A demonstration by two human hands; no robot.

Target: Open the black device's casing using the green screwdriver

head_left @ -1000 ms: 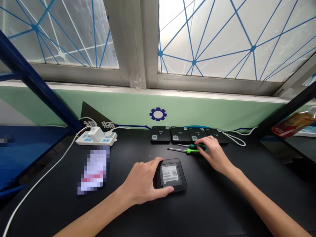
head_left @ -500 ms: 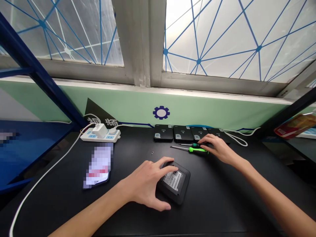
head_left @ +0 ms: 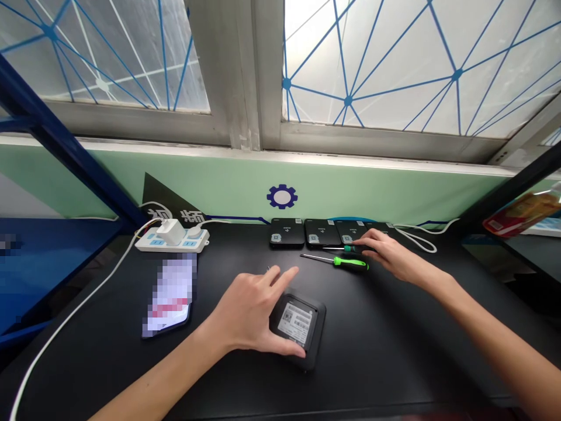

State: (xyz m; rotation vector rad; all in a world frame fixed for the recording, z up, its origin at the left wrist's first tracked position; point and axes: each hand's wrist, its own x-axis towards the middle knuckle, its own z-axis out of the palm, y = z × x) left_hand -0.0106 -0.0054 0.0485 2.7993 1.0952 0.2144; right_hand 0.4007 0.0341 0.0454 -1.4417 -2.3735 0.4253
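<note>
A black square box (head_left: 319, 327) lies label side up on the dark table near the middle. My left hand (head_left: 252, 313) rests around its left side, fingers spread, with the thumb over the near part of the box and the index finger stretched past its far edge. Farther back, my right hand (head_left: 388, 251) has its fingers closed on the handle of a small dark-green screwdriver (head_left: 347, 248). Just in front of that lies a bright green and black screwdriver (head_left: 346, 262), pointing left. Tiny metal screws (head_left: 269, 269) are partly hidden behind my left fingers.
Several similar black boxes (head_left: 287, 233) stand in a row by the wall. On the left are a white power strip (head_left: 195, 238) with plugs and a phone (head_left: 170, 298). A white cable (head_left: 79, 316) runs down the left side; another loop (head_left: 421, 241) lies at the right back.
The labelled box has turned and shifted slightly left, and my left index finger has lifted off its top. My right fingers have closed on the dark-green screwdriver, which has slid slightly right.
</note>
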